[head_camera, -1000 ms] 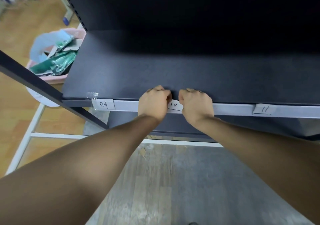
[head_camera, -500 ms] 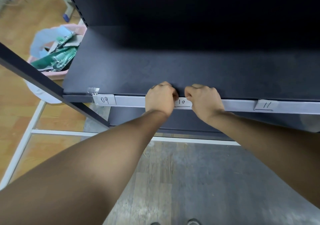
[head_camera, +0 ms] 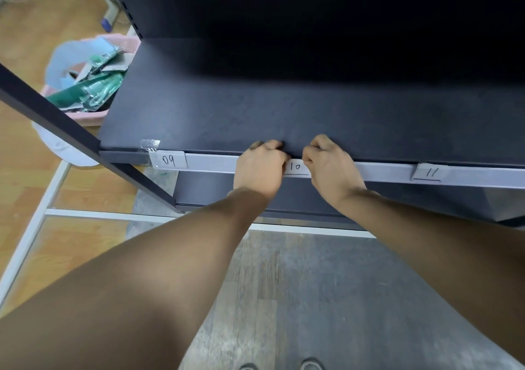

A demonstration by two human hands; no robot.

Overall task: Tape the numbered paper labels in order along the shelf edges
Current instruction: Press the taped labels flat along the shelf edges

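Matte shelf edge, hands (curled) flanking paper label

Your left hand and right hand press on the shelf edge, one at each side of the "10" label, fingers curled over onto the dark shelf. The label sits between your hands, touching both. Left of them, the "09" label is stuck on the edge, with crumpled clear tape just above its corner. To your right, the "11" label hangs slightly tilted. A pink bin of green wrappers stands beyond the shelf's left end.
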